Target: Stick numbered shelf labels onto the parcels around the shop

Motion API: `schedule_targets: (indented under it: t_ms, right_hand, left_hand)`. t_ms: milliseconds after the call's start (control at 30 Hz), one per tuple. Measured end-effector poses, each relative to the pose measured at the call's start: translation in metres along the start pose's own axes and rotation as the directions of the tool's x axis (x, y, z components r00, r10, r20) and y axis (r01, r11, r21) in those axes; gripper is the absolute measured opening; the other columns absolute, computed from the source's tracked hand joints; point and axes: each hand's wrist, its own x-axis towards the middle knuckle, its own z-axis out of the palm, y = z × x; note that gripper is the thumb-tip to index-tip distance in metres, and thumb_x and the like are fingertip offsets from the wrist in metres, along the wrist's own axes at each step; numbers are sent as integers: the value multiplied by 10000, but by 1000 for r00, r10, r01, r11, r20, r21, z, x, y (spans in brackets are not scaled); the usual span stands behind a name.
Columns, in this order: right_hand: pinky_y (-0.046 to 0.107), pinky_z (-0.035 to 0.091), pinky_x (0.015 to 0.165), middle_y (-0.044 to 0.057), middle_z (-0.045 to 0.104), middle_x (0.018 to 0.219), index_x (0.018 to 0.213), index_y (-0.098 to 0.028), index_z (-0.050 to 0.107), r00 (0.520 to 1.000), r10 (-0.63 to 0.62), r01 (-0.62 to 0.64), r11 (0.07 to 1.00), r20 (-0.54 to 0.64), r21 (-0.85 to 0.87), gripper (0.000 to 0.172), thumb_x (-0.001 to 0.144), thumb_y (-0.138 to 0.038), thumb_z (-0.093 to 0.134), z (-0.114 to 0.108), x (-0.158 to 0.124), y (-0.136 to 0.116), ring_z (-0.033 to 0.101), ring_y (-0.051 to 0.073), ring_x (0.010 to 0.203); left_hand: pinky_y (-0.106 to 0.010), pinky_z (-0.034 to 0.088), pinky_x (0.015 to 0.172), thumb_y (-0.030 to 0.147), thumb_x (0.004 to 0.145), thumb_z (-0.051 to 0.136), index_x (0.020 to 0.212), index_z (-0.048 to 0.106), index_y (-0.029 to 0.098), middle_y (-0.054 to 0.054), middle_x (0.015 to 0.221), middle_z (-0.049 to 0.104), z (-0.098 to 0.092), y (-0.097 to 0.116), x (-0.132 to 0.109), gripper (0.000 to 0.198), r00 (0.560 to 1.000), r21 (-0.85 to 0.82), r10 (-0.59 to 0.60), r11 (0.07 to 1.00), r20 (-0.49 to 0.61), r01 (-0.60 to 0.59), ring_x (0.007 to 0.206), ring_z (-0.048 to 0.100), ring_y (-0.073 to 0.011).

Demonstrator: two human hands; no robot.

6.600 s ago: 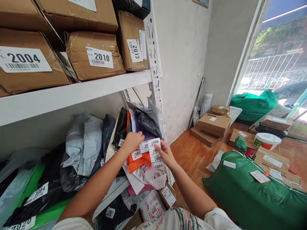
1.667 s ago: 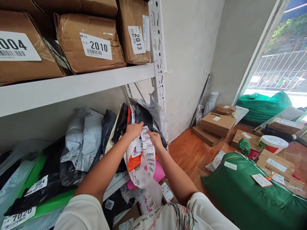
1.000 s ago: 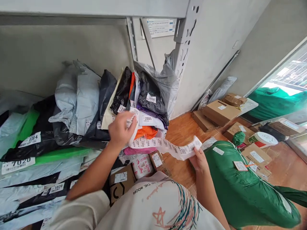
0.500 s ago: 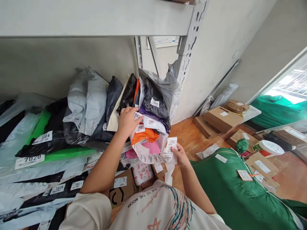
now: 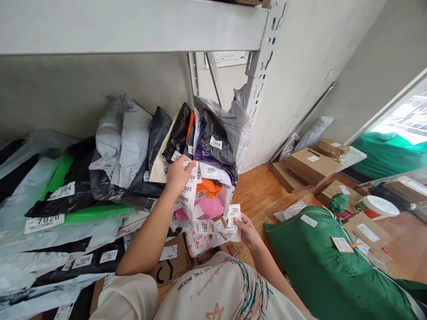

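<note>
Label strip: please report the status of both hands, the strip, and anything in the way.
Left hand pinching label strip. Right hand holding it further along, 2003 label showing. Strip slack between hands, partly hiding pink bag. Nothing seen blocking hands.

Daylight comes in through the window [image 5: 412, 111] at the far right, glaring near-white there and laying a pale sheen on the floor [image 5: 408, 233]. Beneath the shelf [image 5: 133, 29] it's grey and dim; towards the edges, shapes look stretched.
</note>
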Motion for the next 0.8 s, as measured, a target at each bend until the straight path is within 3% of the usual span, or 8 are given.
schedule_targets:
  t_ms: [133,333,433,500,600,667,733,800]
  right_hand:
    - [359,548,751,54,754,881,1008,-207,683,1000,13,-13,1000,0,3,359,704,-363,791,4,1,-1,710,210,727]
    - [359,545,760,62,752,889,991,-199,679,998,50,-50,999,48,0,338,714,-363,783,5,-1,0,716,232,804]
    - [356,547,751,70,752,922,1008,-197,681,997,51,-51,999,58,1,352,714,-360,784,4,-1,1,716,226,786]
    - [352,550,735,72,752,934,1026,-196,681,997,52,-52,999,51,-6,369,711,-359,786,5,-1,2,715,219,761]
    - [351,552,722,72,755,922,1022,-197,683,998,56,-55,998,19,-27,382,703,-378,789,4,1,1,713,218,740]
    - [360,553,738,71,755,924,1009,-199,685,999,46,-47,998,-13,-34,383,696,-392,790,2,3,-1,713,221,749]
    - [369,551,770,69,755,940,994,-204,685,998,18,-20,999,-62,-34,377,688,-395,795,-5,6,-3,712,221,771]
    - [370,545,802,65,753,953,981,-205,683,994,-15,9,999,-110,-52,364,685,-382,799,-14,8,-5,708,213,794]
  left_hand:
    - [-262,422,588,470,758,647,851,689,189,-30,761,714,0,-12,7,299,988,-186,-101,975,118,122,687,635,-195]
    - [-270,453,555,469,641,744,916,728,162,-43,719,717,-8,-21,15,411,939,-305,-178,914,294,269,638,644,-202]
    - [-276,483,606,432,602,786,956,728,157,-51,794,734,-16,-19,13,451,865,-399,-131,847,485,352,672,654,-196]
    - [-270,488,636,439,624,780,957,726,163,-49,853,733,-24,-16,6,436,843,-446,-67,825,534,348,715,654,-190]
    - [-236,456,614,456,682,753,898,702,186,-16,847,703,-35,-18,-21,349,911,-473,-19,850,412,232,715,623,-159]
    - [-218,430,574,442,704,745,853,663,201,15,793,672,-38,-28,-49,295,932,-511,-25,831,363,221,658,589,-133]
    - [-212,407,526,432,701,750,823,627,208,35,722,642,-33,-46,-83,284,912,-557,-86,768,401,317,579,550,-117]
    - [-226,416,516,430,671,768,839,623,210,30,715,649,-20,-71,-119,312,864,-568,-189,685,466,456,554,548,-124]
